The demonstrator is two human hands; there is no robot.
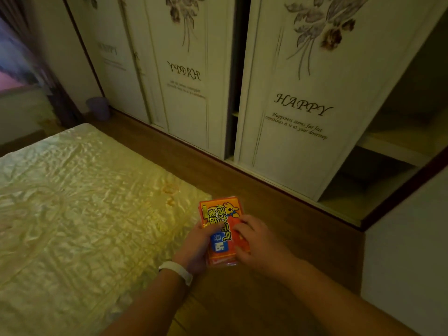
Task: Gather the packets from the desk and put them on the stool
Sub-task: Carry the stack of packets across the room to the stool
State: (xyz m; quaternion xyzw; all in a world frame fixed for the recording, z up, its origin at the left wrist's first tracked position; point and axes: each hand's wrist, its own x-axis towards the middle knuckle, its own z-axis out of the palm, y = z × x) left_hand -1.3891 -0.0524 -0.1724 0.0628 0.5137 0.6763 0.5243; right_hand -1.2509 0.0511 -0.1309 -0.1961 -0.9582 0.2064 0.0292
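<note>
A stack of orange packets [221,214] with a cartoon animal, yellow lettering and a blue label is held in front of me above the wooden floor. My left hand [196,248], with a white band on the wrist, grips the stack's left edge. My right hand [257,243] grips its right edge, fingers over the top packet. How many packets are in the stack I cannot tell. Neither a desk nor a stool is in view.
A bed with a shiny cream cover [80,214] fills the left. A strip of wooden floor [278,207] runs between it and a white sliding-door wardrobe [300,117], partly open at the right. A purple bin [98,107] stands far left. A white wall corner [407,251] is at my right.
</note>
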